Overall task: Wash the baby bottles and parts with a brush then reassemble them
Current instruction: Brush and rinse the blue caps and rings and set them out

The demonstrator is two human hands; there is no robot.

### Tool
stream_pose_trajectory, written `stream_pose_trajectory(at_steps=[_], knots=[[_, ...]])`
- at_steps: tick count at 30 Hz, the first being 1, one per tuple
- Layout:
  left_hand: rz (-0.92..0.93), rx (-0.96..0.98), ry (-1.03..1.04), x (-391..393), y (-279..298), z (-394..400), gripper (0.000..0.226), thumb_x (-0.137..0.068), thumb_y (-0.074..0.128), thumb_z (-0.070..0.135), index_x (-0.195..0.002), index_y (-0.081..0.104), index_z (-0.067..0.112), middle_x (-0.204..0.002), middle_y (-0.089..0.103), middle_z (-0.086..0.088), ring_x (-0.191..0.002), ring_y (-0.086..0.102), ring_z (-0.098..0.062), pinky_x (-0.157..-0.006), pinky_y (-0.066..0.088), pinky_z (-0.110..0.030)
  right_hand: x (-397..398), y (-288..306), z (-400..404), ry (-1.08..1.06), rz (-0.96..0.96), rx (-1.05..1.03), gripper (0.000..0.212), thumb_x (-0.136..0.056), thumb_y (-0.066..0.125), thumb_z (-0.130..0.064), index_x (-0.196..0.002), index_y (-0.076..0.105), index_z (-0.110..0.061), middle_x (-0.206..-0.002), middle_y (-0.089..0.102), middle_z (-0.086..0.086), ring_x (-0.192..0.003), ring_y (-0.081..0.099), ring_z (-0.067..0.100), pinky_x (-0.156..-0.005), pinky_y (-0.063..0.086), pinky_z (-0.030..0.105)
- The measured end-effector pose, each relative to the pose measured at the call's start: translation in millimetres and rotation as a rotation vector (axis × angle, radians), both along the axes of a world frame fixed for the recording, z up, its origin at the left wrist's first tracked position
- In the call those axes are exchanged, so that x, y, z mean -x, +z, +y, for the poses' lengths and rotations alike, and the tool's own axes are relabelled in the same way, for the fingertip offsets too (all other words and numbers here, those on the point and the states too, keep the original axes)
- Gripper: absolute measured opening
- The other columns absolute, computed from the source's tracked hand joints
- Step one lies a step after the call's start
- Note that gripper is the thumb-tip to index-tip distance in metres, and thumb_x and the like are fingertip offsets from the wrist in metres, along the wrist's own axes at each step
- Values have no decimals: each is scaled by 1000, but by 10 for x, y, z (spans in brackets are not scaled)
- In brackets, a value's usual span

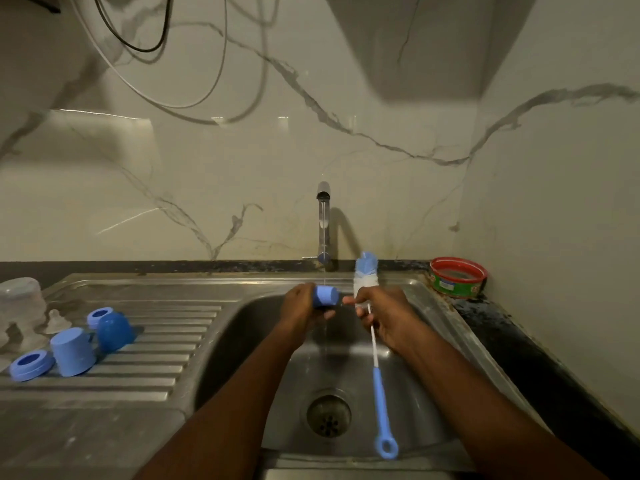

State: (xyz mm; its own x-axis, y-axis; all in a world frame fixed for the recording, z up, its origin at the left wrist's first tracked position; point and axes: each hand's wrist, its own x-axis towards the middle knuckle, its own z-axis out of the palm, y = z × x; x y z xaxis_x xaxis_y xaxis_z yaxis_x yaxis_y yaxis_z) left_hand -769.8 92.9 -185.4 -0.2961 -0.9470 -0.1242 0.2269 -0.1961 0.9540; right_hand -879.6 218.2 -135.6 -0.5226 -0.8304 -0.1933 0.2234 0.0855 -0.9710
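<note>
Steel sink (433, 341) was worked over so runoff drained away; washed parts (72, 351) had been left on the drainer (156, 362), presumably to dry. A brush (375, 362) was gripped by the right hand (384, 315), bristles up, beside the cap (326, 296) gripped by the left hand (301, 308) under the tap (323, 220) stream for rinsing

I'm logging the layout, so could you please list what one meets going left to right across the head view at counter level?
Clear bottle → blue ring → light blue cap → dark blue cap → left hand gripping a blue cap → brush in right hand → red-rimmed tub.
</note>
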Motion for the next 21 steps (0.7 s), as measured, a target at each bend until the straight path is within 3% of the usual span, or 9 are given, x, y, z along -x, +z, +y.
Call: stream_pose_trajectory(at_steps=[2,4,7,9,13,15,18,21], knots=[[-51,113,-34,32,-8,46,12,-100,61,22,-105,64,11,-105,69,-13,-93,71,-27,-77,64,-42,-28,71,68,-3,244,-40,29,-87,70,-5,-114,62,1,-87,71,15,-50,58,15,-38,38,21],[-185,316,-6,37,-71,56,13,-95,70,27,-100,65,16,-105,70,-11,-96,71,-25,-79,64,-43,-14,161,146,-63,597,-74,37,-89,74,-15,-121,57,-11,-103,69,10,-64,68,21,-42,46,25],[-529,759,58,-21,-129,-30,20,-87,78,28,-95,61,21,-95,67,3,-86,64,-7,-76,55,-23,64,345,306,-171,1247,-235,34,-97,62,-32,-128,50,-28,-111,67,4,-90,68,28,-64,51,33],[-646,844,13,-44,-110,-23,31,-84,82,26,-103,57,24,-103,64,4,-90,61,-6,-78,50,-20,136,405,399,-225,1475,-328,33,-98,60,-34,-128,48,-31,-110,64,7,-92,64,28,-67,49,35],[-652,745,-14,-67,-98,-10,58,-80,86,26,-124,49,18,-115,62,1,-105,63,-14,-92,55,-32,288,262,428,-130,1545,-356,36,-93,66,-37,-127,56,-32,-117,63,4,-96,62,23,-74,53,35],[-675,724,-12,-75,-124,-44,55,-80,86,29,-123,54,17,-116,64,1,-104,62,-14,-91,54,-29,367,173,447,-132,1504,-290,35,-91,68,-38,-125,60,-34,-117,67,-1,-99,64,19,-80,54,35],[-731,742,-7,-111,-125,-77,47,-81,85,28,-119,61,16,-118,67,-3,-101,60,-11,-85,48,-22,446,111,439,-222,1506,-227,40,-91,68,-42,-128,59,-31,-118,67,-3,-99,65,17,-72,51,31],[-772,807,34,-140,-101,-79,45,-83,83,22,-123,63,16,-119,65,0,-104,57,-9,-90,45,-24,444,54,378,-261,1517,-234,36,-90,68,-43,-123,59,-29,-112,67,-2,-93,65,17,-67,51,30]])
